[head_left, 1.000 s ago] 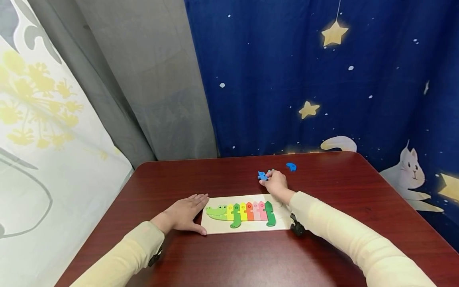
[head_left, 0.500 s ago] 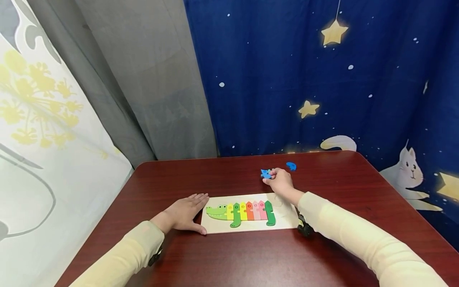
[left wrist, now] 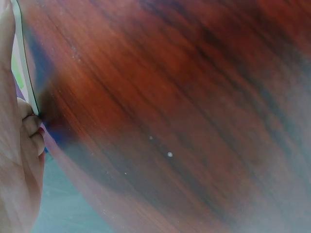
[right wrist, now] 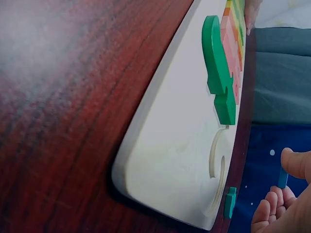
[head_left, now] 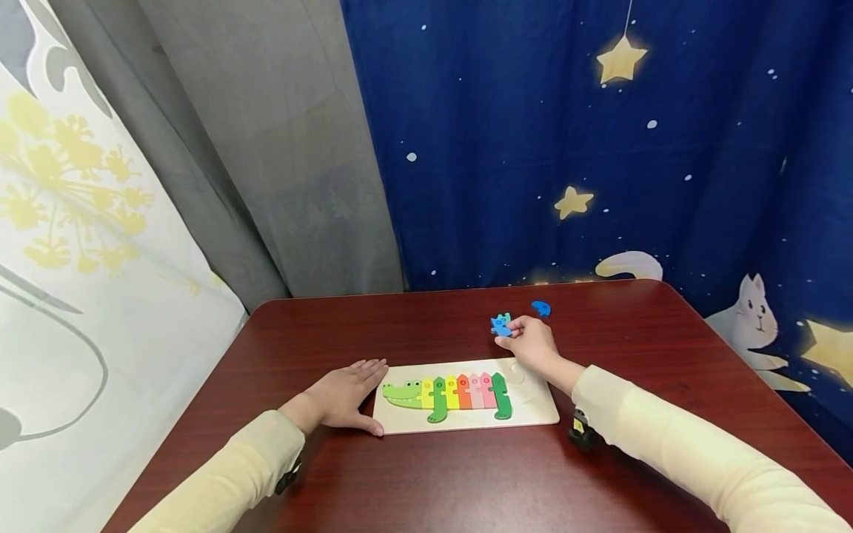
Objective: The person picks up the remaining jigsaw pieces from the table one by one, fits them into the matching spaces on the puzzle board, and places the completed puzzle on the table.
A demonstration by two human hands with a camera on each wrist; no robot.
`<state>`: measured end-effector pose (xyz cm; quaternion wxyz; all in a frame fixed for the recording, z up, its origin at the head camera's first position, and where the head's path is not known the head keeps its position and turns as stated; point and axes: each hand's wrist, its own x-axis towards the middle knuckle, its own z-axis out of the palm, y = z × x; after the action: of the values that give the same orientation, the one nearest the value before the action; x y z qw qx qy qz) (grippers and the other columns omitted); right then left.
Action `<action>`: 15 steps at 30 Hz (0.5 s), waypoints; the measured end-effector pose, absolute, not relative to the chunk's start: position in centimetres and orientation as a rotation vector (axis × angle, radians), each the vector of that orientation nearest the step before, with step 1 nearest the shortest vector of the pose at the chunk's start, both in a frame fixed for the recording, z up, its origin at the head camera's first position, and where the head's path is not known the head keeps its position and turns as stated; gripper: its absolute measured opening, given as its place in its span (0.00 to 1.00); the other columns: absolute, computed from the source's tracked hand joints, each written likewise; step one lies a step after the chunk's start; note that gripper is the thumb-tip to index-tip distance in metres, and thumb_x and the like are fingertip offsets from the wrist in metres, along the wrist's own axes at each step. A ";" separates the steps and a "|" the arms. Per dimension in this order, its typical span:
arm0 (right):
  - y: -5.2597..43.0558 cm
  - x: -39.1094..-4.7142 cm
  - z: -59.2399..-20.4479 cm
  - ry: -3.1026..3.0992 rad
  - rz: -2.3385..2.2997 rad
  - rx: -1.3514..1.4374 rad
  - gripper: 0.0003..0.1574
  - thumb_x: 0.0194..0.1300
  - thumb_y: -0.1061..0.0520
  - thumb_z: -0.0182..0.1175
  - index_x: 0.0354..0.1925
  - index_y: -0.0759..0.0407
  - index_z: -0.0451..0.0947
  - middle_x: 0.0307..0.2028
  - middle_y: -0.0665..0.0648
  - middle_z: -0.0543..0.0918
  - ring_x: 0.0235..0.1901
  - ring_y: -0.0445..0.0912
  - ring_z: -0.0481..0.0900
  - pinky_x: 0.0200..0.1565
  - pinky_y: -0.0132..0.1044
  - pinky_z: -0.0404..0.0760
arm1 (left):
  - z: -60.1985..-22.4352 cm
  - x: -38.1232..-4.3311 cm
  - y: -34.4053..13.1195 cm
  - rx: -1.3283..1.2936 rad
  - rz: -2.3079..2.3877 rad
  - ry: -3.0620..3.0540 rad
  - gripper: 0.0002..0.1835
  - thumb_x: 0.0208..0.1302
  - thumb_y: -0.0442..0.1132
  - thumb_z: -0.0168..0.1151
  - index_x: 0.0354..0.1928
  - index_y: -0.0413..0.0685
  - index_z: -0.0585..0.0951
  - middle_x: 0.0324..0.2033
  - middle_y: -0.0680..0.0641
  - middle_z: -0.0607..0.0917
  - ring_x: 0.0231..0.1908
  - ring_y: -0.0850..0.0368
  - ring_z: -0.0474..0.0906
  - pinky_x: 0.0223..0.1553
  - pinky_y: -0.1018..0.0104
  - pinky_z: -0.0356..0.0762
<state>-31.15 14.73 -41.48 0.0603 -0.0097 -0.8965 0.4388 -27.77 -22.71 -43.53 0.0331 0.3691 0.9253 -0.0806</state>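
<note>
The right hand (head_left: 533, 344) has just slid rightward, pinching a blue piece (head_left: 498, 326) beyond the puzzle board (head_left: 533, 407), so a teal piece (right wrist: 230, 202) shows better now. Groove (right wrist: 212, 158) at right's unfilled, so I'd call it unfinished. Left hand (head_left: 346, 397), fingers spread, rests at the board's left end.

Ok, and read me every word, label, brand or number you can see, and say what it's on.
No text is readable in any view.
Body pieces on the crocodile board: small round marks, too small to read.
Blue piece in the right hand: any marking is too small to make out.
</note>
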 end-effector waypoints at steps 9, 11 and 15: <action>15.5 -30.3 -41.5 -2.708 1.339 -0.024 0.18 0.59 0.54 0.71 0.41 0.64 0.78 0.32 0.56 0.78 0.34 0.49 0.74 0.33 0.37 0.75 | -43.6 -27.8 -22.7 1.145 -0.237 2.854 0.65 0.48 0.85 0.42 0.74 0.38 0.56 0.73 0.41 0.57 0.72 0.49 0.51 0.70 0.56 0.52; 15.7 -30.1 -41.6 -2.702 1.335 -0.016 0.19 0.58 0.54 0.71 0.41 0.64 0.78 0.31 0.56 0.78 0.33 0.49 0.74 0.32 0.37 0.75 | -43.6 -27.8 -22.7 1.150 -0.231 2.856 0.65 0.48 0.85 0.43 0.74 0.38 0.56 0.73 0.41 0.57 0.72 0.48 0.52 0.70 0.56 0.52; 15.9 -29.7 -41.6 -2.683 1.334 -0.004 0.19 0.57 0.54 0.72 0.40 0.65 0.78 0.31 0.56 0.78 0.33 0.48 0.75 0.31 0.36 0.75 | -43.6 -27.8 -22.7 1.147 -0.232 2.854 0.65 0.48 0.85 0.42 0.74 0.38 0.56 0.73 0.41 0.57 0.72 0.48 0.51 0.70 0.57 0.51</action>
<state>-29.66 15.93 -41.64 0.0724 -0.0014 -0.8931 0.4441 -27.80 -22.70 -43.64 0.0286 0.3717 0.9249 -0.0751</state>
